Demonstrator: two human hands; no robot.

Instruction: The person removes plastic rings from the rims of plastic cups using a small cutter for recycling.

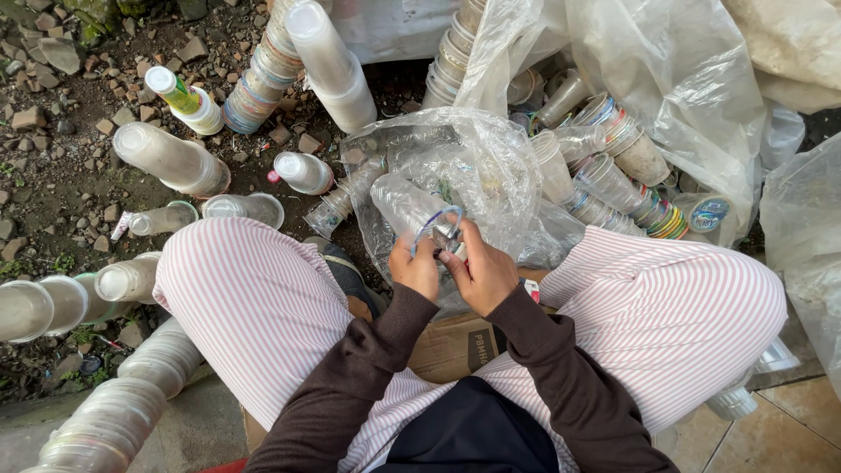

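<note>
Both hands meet over my lap. My left hand (417,267) grips the rim end of a clear plastic cup (412,210) with a blue rim, lying tilted away from me. My right hand (481,271) pinches at the same rim, fingers on a torn foil lid piece (447,232). The cup rests against a crumpled clear plastic bag (473,158) holding more cups. My knees in pink-striped trousers (254,298) spread to either side, dark brown sleeves cover both arms.
Tall stacks of nested clear cups (175,162) stand on stony dirt at left and lie along the lower left (114,412). More stacks (328,66) lean at the top. Large plastic sacks with loose cups (613,175) fill the right. Cardboard (455,346) lies under my legs.
</note>
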